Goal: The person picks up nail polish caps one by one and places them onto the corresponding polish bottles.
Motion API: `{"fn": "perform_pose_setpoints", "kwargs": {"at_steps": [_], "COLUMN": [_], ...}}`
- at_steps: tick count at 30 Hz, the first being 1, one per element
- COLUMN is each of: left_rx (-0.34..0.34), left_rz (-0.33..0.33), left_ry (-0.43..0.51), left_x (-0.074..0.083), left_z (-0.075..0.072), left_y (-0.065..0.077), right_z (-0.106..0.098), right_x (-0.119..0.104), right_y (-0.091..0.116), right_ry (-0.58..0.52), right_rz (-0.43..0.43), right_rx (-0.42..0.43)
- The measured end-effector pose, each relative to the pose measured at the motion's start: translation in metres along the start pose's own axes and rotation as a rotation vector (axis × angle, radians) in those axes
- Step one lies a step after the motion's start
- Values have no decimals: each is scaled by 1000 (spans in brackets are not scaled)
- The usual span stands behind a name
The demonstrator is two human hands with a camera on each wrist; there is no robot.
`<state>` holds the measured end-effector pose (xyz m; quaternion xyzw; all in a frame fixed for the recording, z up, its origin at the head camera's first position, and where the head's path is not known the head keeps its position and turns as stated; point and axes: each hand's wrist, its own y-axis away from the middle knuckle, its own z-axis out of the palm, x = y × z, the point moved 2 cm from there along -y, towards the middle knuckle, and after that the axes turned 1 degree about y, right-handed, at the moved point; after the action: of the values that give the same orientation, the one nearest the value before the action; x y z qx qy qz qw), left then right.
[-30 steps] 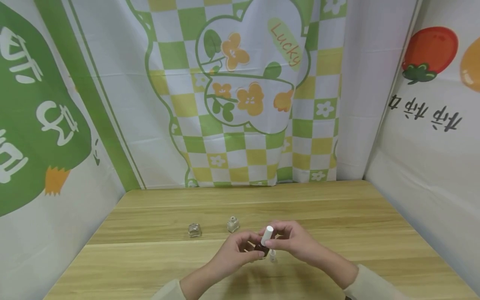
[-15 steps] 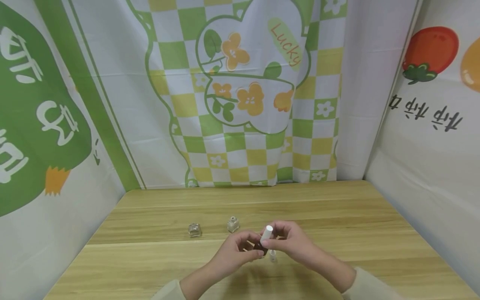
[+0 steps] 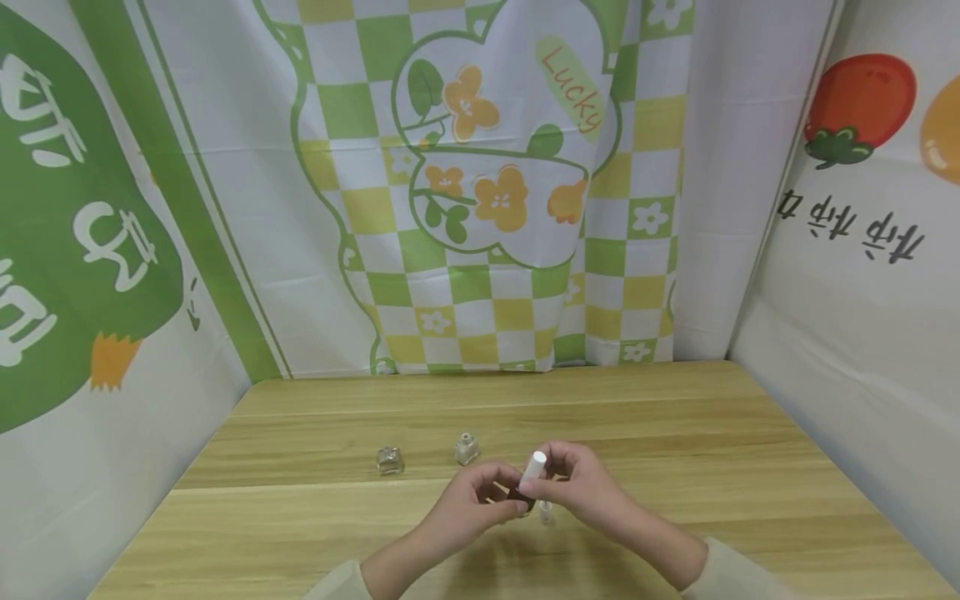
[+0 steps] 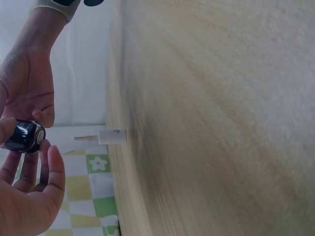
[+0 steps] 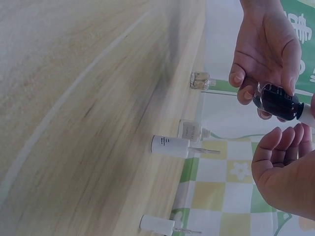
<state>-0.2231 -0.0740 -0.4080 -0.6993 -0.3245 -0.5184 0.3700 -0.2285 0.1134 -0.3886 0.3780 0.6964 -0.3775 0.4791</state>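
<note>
Gripping a bottle (image 5: 278,100) is the left hand (image 3: 467,505), the right hand (image 3: 588,485) pinching its cap (image 3: 535,467).

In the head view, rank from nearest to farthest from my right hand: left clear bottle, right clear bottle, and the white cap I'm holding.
1. White cap: pinched in the right hand.
2. Right clear bottle: left of that hand, on the table.
3. Left clear bottle: farther left again.

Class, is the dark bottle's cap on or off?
On: the right wrist view shows the white cap meeting the top of the dark bottle. Whether it is screwed tight, I cannot tell.
</note>
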Motion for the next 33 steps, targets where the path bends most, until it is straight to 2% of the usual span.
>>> {"fn": "perform_pose_setpoints", "kwargs": {"at_steps": [5, 14, 21, 26, 33], "left_rx": [6, 31, 22, 10, 15], "left_rz": [-4, -14, -4, -6, -1], "left_ry": [-5, -27, -6, -20, -8], "left_x": [0, 3, 4, 3, 2], "left_z": [0, -1, 0, 0, 0], "left_y": [0, 1, 2, 1, 1], "right_z": [-2, -13, -14, -12, -9], "right_x": [1, -4, -5, -6, -5], "right_y": [0, 0, -2, -1, -2], "right_ry": [-8, -94, -99, -100, -67], "right_rz": [-21, -121, -162, -151, -166], "right_rx": [-19, -126, -195, -196, -141]}}
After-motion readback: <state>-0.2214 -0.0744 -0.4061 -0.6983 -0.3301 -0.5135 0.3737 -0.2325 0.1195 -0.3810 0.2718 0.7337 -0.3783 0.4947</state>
